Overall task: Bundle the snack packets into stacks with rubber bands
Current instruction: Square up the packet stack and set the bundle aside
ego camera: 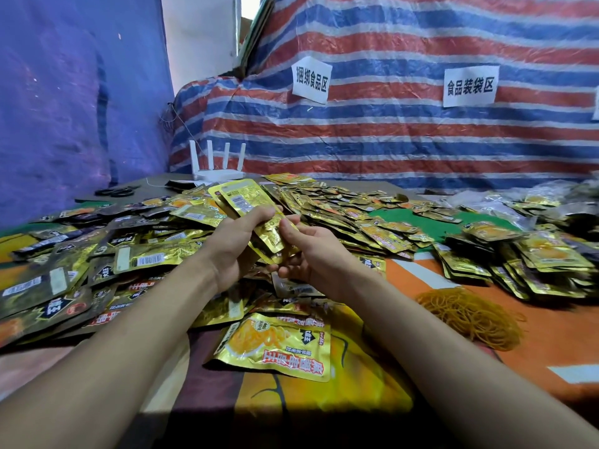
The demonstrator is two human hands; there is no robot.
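Observation:
A small stack of gold snack packets (241,202) is raised above the table's middle, tilted up and away from me. My left hand (235,246) grips the stack from the left, fingers curled over its front. On the right, my right hand (312,251) pinches the stack's lower end with thumb on top. A pile of tan rubber bands (470,315) lies on the orange cloth to the right. One gold packet (278,346) lies flat just in front of my hands. No band around the held stack is visible.
Loose dark and gold packets (81,260) cover the left side of the table. Bundled gold stacks (525,257) crowd the right. More packets (343,202) spread across the back. A white router (218,171) and black scissors (118,191) sit at the far left, before a striped tarp wall.

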